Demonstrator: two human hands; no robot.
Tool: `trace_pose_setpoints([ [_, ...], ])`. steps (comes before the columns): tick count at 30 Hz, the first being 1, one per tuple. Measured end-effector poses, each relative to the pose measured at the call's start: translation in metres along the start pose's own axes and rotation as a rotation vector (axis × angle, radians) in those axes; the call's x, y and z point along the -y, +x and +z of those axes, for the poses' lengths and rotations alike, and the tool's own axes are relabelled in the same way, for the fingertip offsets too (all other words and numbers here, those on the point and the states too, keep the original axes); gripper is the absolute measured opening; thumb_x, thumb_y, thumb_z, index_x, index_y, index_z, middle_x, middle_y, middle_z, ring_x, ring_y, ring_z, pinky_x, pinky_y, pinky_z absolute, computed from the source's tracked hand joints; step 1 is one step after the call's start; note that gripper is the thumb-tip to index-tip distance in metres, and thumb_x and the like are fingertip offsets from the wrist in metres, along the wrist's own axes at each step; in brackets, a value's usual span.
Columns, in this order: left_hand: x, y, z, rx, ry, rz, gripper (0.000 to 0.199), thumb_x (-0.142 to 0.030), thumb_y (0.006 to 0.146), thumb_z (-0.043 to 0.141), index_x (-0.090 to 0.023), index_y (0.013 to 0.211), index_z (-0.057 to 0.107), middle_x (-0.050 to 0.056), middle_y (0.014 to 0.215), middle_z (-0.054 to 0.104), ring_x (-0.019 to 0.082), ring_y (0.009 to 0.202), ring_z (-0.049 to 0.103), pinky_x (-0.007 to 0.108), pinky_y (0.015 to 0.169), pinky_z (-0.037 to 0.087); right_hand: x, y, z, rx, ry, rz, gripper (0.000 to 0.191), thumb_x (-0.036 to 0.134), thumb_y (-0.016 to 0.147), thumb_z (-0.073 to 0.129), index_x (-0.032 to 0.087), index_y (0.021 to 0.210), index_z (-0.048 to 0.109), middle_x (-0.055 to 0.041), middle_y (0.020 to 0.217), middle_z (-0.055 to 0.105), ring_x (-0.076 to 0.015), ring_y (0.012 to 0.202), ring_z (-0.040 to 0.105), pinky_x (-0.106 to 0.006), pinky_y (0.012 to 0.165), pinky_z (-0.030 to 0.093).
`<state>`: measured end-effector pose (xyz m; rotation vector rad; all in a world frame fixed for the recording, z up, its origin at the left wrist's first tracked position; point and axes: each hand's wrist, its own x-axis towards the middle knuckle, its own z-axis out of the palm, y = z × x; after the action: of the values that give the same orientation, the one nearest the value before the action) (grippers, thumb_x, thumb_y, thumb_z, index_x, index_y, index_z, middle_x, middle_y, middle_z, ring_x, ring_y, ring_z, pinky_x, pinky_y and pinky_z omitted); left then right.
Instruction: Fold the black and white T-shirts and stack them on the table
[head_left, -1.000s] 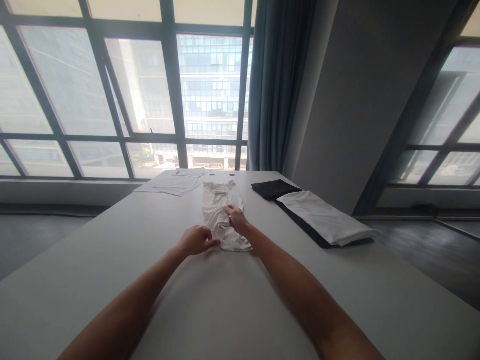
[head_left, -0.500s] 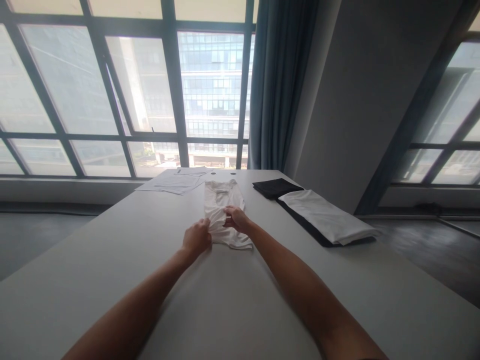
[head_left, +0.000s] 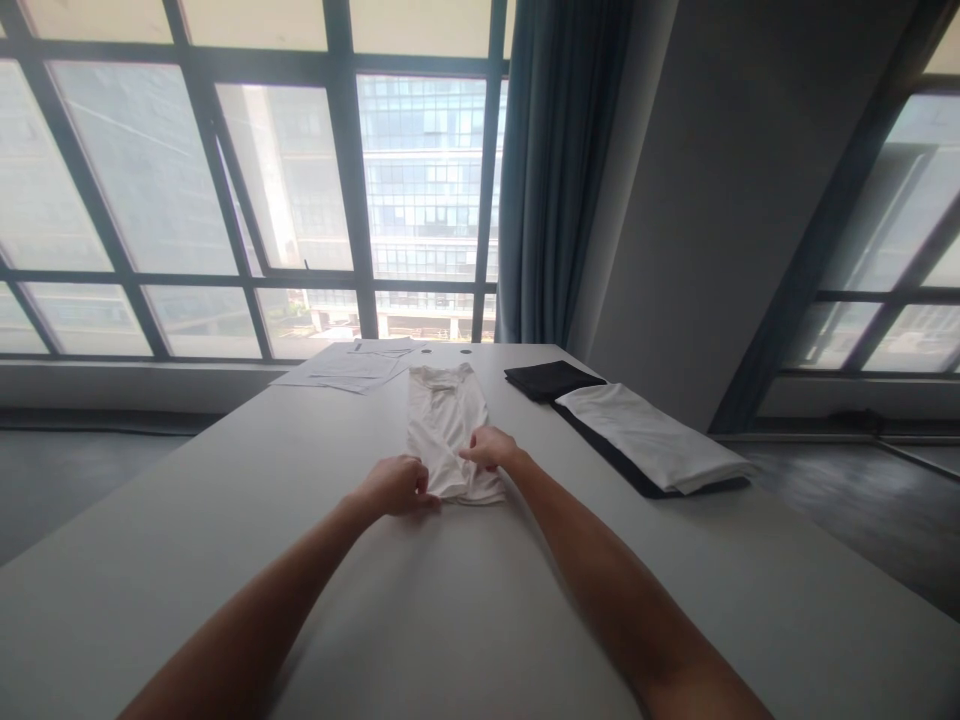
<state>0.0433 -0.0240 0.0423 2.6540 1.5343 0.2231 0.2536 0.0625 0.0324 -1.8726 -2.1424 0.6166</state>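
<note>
Presently, in the head view, touching the white garment [head_left: 442,420], flat on the table [head_left: 420,620] left of a folded cloth [head_left: 645,435]: near left corner with bent fingers of the left hand [head_left: 394,485], right side with curled fingers of the right hand [head_left: 491,448]. Cannot tell whether pinching fabric.

White table [head_left: 465,620], papers [head_left: 352,370] at far left corner, creased white garment [head_left: 439,425] toward far edge, black fabric [head_left: 550,379] along right edge, folded white cloth [head_left: 652,436] partly over it
</note>
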Motion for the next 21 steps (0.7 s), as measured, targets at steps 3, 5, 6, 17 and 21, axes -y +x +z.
trace_pose_setpoints([
  [3,0.010,0.002,0.013,-0.135,-0.082,0.197,0.037,-0.052,0.078,0.072,-0.023,0.101,0.071,0.009,0.121,0.066,0.027,0.113,0.060,0.038,0.096,0.049,-0.010,-0.002,-0.005,0.030,-0.088,-0.037,0.030,0.041,0.063,0.084,0.017,0.072,0.069,-0.0044,0.062,0.067,-0.0217,0.068,0.067,-0.029,0.065,0.050],
  [5,0.018,0.003,0.023,-0.123,-0.130,0.260,0.046,-0.050,0.080,0.071,-0.024,0.118,0.066,0.010,0.135,0.060,0.028,0.124,0.054,0.040,0.104,0.044,-0.018,-0.005,-0.007,0.042,-0.079,-0.070,0.045,0.041,0.055,0.089,0.017,0.089,0.071,-0.0076,0.082,0.072,-0.0233,0.076,0.068,-0.029,0.067,0.050],
  [6,0.022,0.004,0.027,-0.099,-0.149,0.276,0.044,-0.049,0.082,0.069,-0.024,0.119,0.066,0.010,0.137,0.059,0.027,0.126,0.054,0.040,0.105,0.044,-0.022,-0.007,-0.008,0.051,-0.068,-0.088,0.055,0.042,0.052,0.090,0.018,0.098,0.071,-0.0087,0.092,0.072,-0.0234,0.081,0.068,-0.028,0.069,0.050],
  [17,0.040,-0.007,0.015,-0.193,-0.194,0.215,0.028,-0.005,0.082,0.046,-0.019,0.089,0.070,0.006,0.092,0.071,0.017,0.082,0.066,0.026,0.075,0.050,-0.061,-0.046,-0.004,-0.033,-0.181,-0.233,0.065,0.043,0.072,0.080,0.022,0.131,0.061,-0.0124,0.122,0.061,-0.0255,0.106,0.062,-0.032,0.096,0.045],
  [21,0.040,-0.020,0.016,-0.279,-0.117,0.170,0.042,0.000,0.075,0.046,-0.021,0.101,0.071,0.007,0.105,0.069,0.019,0.095,0.064,0.030,0.085,0.052,-0.066,-0.055,0.003,-0.079,-0.233,-0.212,0.046,0.044,0.080,0.073,0.025,0.122,0.068,-0.0116,0.122,0.060,-0.0252,0.106,0.062,-0.032,0.095,0.045],
])
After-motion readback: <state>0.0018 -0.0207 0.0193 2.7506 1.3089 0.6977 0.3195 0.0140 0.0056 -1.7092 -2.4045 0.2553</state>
